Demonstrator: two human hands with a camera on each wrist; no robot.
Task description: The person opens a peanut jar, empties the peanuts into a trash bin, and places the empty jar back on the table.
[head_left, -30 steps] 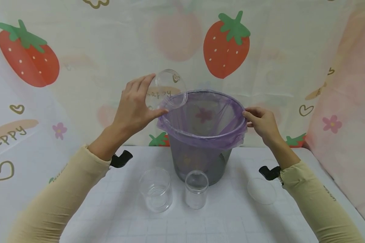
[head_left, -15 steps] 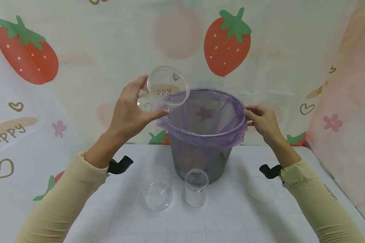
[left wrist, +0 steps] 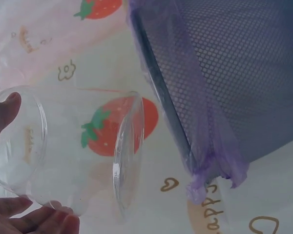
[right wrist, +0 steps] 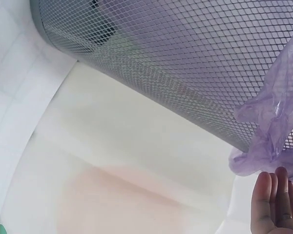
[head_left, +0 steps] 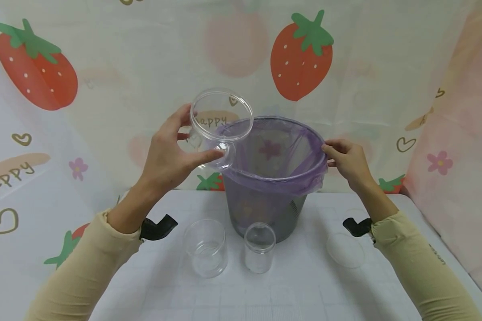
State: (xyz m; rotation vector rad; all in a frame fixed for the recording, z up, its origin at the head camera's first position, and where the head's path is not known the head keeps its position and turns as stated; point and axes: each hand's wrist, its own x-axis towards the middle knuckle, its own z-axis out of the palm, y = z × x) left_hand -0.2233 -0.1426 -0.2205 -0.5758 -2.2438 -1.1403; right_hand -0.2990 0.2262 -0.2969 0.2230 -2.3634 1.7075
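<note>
My left hand (head_left: 166, 149) holds a clear, empty-looking cup (head_left: 221, 115), thumb on one side and fingers on the other. The cup tilts beside the left rim of a grey mesh wastebasket (head_left: 265, 218). In the left wrist view the wide mouth of the cup (left wrist: 129, 156) points toward the basket. A thin purple bin liner (head_left: 273, 183) lines the basket and is folded over its rim. At the right side of that rim, my right hand (head_left: 347, 164) pinches the liner's edge between thumb and fingers. The right wrist view shows the fingertips against the bunched liner (right wrist: 263, 156).
On the white table (head_left: 297, 290), a wide clear container (head_left: 206, 249) and a narrower clear jar (head_left: 259, 249) stand in front of the basket. A clear round disc, like a lid (head_left: 346, 252), lies at the right. A strawberry-print curtain (head_left: 164, 53) hangs behind.
The cup in my left hand has turned, its mouth now facing more upward and its base showing lower by the thumb. My left wrist has dropped slightly. The right hand stays at the rim.
</note>
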